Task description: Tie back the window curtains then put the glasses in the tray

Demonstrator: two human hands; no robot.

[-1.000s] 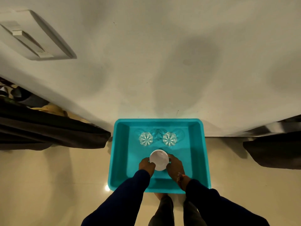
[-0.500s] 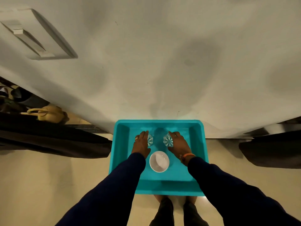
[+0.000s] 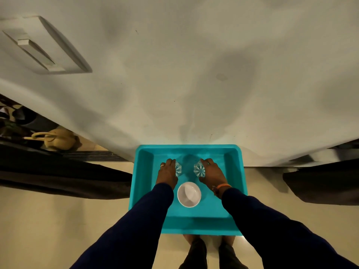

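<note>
A turquoise tray [image 3: 234, 171] stands on the floor against a pale wall. Two clear cut glasses stand side by side in its far half. My left hand [image 3: 167, 172] is curled round the left glass [image 3: 178, 169], which it largely hides. My right hand [image 3: 211, 172] grips the right glass [image 3: 199, 169] from its right side. A white bowl [image 3: 189, 194] sits in the tray just behind the glasses, between my forearms, and neither hand touches it.
Dark curtain fabric pools on the floor to the left [image 3: 64, 177] and to the right [image 3: 320, 183] of the tray. A tan bag [image 3: 58, 140] lies at the far left. My feet [image 3: 211, 251] stand at the tray's near edge.
Both hands let go of the white bowl, which stays in the tray, and reached forward to the two glasses. They now hold one glass each.
</note>
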